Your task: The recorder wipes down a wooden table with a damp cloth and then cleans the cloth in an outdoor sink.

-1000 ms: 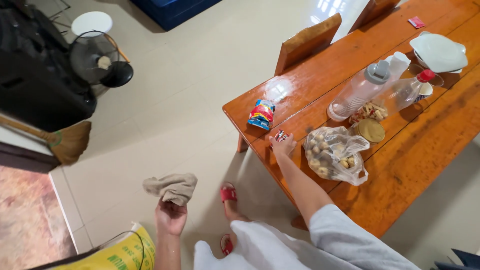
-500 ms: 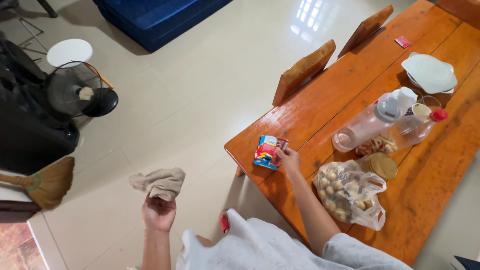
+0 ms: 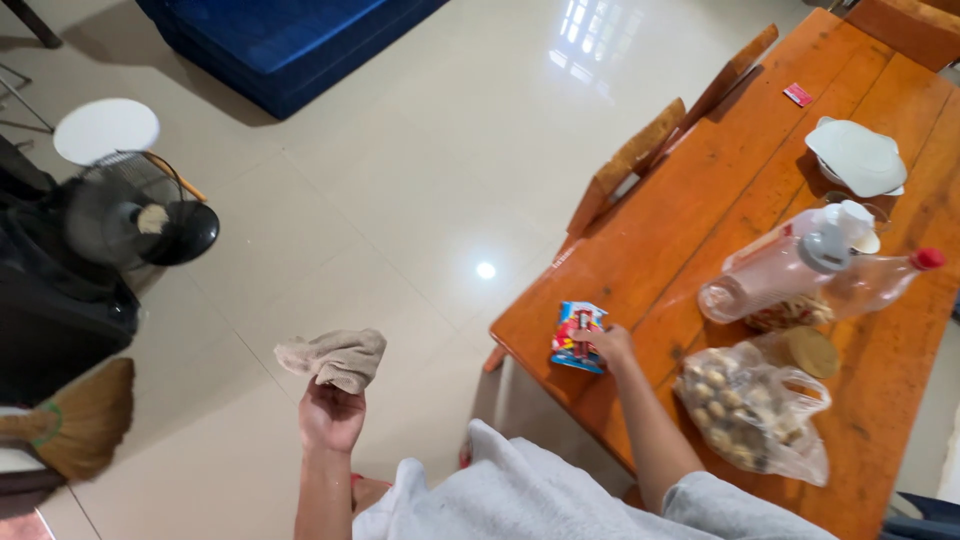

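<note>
Head view, looking down: a person stands at the near corner of an orange wooden counter point(image 3: 760, 180), which fills the right side of the frame.

The right hand point(image 3: 612, 345), at centre right, reaches onto the counter's corner. Its fingers are closed on a small red packet, pressed against a blue and red snack packet point(image 3: 578, 336) that lies flat near the counter's edge, probably to gather both together.

The left hand point(image 3: 331, 415), at lower centre left, is held out over the pale tiled floor point(image 3: 400, 200), well apart from the counter. Its fingers are clamped around a crumpled beige cloth point(image 3: 335, 357), bunched upward as if kept ready for wiping.

To the right of the snack packet lies a clear plastic bag of round nuts point(image 3: 750, 415), and beyond it two clear bottles point(image 3: 790, 275) lie on their sides.
</note>
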